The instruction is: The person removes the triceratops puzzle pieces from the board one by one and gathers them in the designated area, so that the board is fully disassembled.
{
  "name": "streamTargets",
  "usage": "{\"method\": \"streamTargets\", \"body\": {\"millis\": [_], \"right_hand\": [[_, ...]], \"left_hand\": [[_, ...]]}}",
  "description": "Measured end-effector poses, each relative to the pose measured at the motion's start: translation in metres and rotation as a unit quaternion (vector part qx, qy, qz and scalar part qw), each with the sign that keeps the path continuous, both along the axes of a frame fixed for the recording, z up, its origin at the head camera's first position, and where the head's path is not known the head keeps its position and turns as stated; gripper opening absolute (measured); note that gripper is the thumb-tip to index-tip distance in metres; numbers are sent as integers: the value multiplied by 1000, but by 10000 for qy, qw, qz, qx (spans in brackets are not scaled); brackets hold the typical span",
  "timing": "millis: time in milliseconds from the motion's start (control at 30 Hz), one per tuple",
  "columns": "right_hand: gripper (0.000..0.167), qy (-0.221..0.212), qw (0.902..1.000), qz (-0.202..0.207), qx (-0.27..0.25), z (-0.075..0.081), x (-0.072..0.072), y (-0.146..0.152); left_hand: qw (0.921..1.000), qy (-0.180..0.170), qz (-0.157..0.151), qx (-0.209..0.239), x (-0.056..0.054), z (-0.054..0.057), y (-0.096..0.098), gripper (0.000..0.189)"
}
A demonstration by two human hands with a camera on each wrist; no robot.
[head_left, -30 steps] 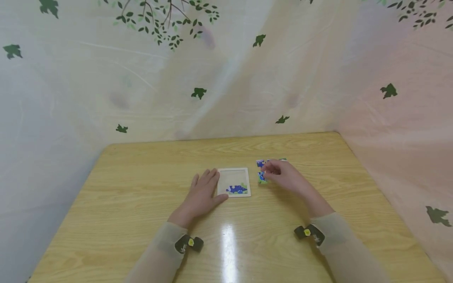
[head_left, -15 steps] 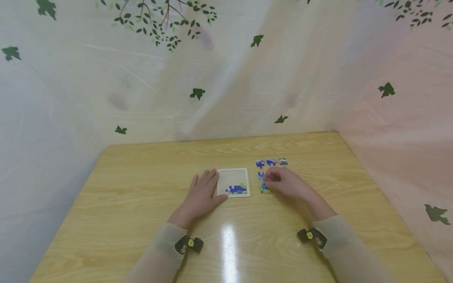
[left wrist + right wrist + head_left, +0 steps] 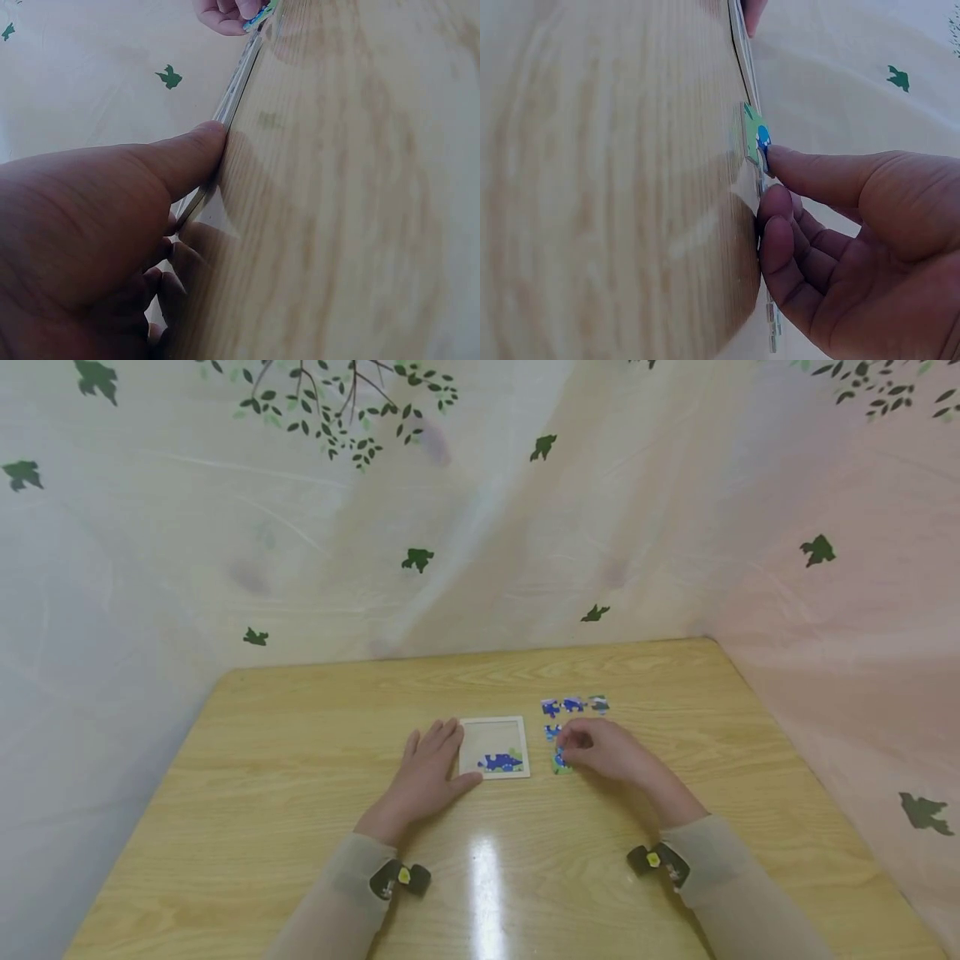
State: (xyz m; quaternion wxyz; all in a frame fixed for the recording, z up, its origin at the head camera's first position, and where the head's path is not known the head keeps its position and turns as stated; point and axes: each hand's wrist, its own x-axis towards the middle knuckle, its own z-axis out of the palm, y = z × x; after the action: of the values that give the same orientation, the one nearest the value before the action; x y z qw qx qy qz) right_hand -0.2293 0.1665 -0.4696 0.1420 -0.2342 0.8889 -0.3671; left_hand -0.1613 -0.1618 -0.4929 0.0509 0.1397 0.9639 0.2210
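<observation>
My left hand [image 3: 426, 775] lies spread on the table, its fingers and thumb along the left side and near corner of a square white puzzle frame [image 3: 527, 747]. Its thumb [image 3: 191, 154] touches the frame's edge in the left wrist view. Inside the frame, joined blue and green puzzle pieces [image 3: 501, 762] fill part of the near right. To the right of the frame, my right hand [image 3: 606, 749] pinches a green and blue puzzle piece [image 3: 754, 133] by one edge, between thumb and fingers. That piece looks tilted and very near the table; whether it touches is unclear.
Beyond the right hand lie several loose pieces: a purple-blue one [image 3: 551, 707], another blue one [image 3: 573, 703] and a grey-green one [image 3: 599, 702]. A small blue piece [image 3: 552, 732] sits beside the right fingers. A leaf-printed cloth [image 3: 480, 527] hangs behind the wooden table [image 3: 315, 727].
My right hand has come down toward the near side with the green and blue puzzle piece, uncovering the loose pieces behind. The left hand and the frame have stayed put.
</observation>
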Motion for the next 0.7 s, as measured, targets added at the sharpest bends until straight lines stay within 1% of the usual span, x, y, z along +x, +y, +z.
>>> {"method": "streamTargets", "body": {"millis": [200, 367, 700], "right_hand": [[4, 11, 9999, 27, 114, 0, 2, -2], [4, 36, 9997, -5, 259, -3, 0, -2], [4, -1, 9995, -103, 312, -4, -1, -3]], "left_hand": [[9999, -54, 26, -125, 1, 2, 0, 91], [9999, -47, 26, -160, 1, 4, 1, 92], [9997, -112, -4, -217, 0, 2, 0, 93]]}}
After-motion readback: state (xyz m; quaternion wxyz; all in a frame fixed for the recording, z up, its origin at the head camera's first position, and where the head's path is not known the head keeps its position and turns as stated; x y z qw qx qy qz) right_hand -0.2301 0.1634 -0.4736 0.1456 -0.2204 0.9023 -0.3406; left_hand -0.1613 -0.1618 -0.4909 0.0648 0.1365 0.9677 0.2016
